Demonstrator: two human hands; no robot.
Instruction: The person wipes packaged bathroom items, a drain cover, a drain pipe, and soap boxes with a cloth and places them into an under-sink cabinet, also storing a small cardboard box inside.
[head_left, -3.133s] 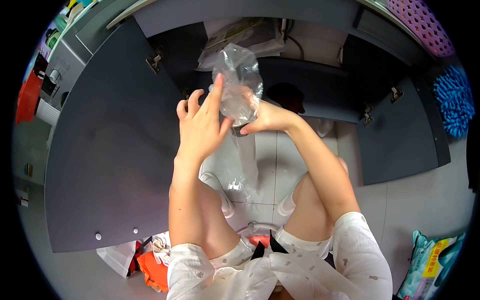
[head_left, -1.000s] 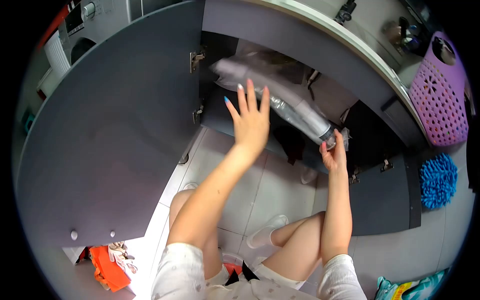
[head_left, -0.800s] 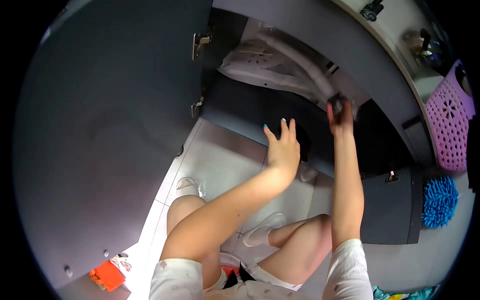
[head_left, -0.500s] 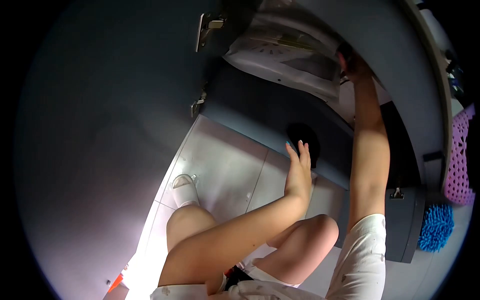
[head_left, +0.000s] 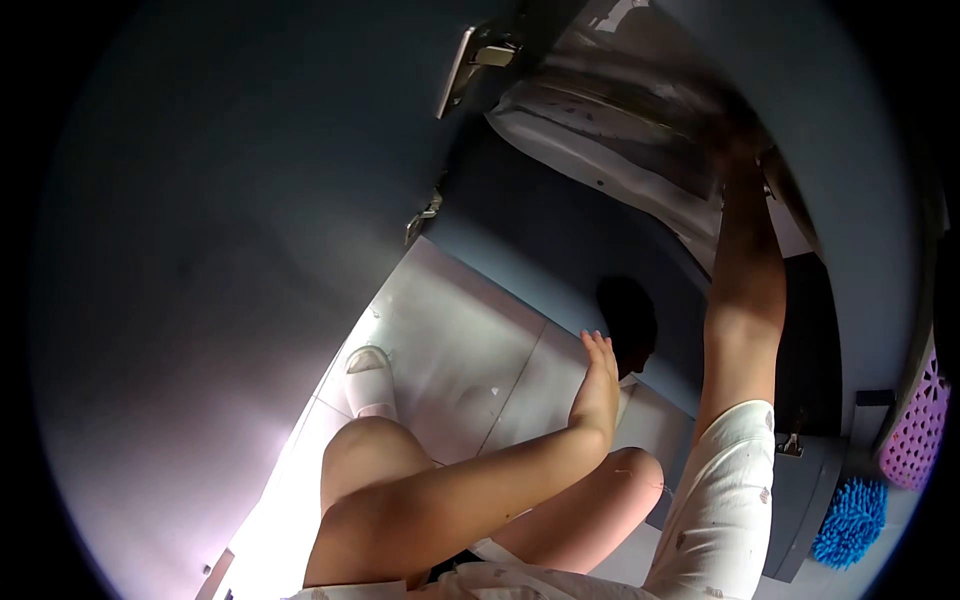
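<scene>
Inside the dark grey cabinet, my right hand (head_left: pixel 735 140) reaches deep to the back right, in shadow. Its fingers and whatever they hold are too dark to make out. White plastic-wrapped items (head_left: pixel 600 150) lie in the cabinet to the left of that hand. My left hand (head_left: pixel 598 365) is raised in front of the cabinet's lower edge, fingers stretched out and holding nothing. It is beside a dark round shadow (head_left: pixel 627 315) on the cabinet floor.
A large grey door (head_left: pixel 230 250) with metal hinges stands open at the left. A smaller door (head_left: pixel 800 500) hangs open at the lower right, near a blue fluffy duster (head_left: pixel 850 522) and a purple perforated basket (head_left: pixel 915 430). Pale floor tiles (head_left: pixel 460 340) lie below.
My right hand has carried the wrapped cylinder from in front of the cabinet deep inside it. My left hand has come away from the cylinder and moved down and right. The view has come closer to the cabinet.
</scene>
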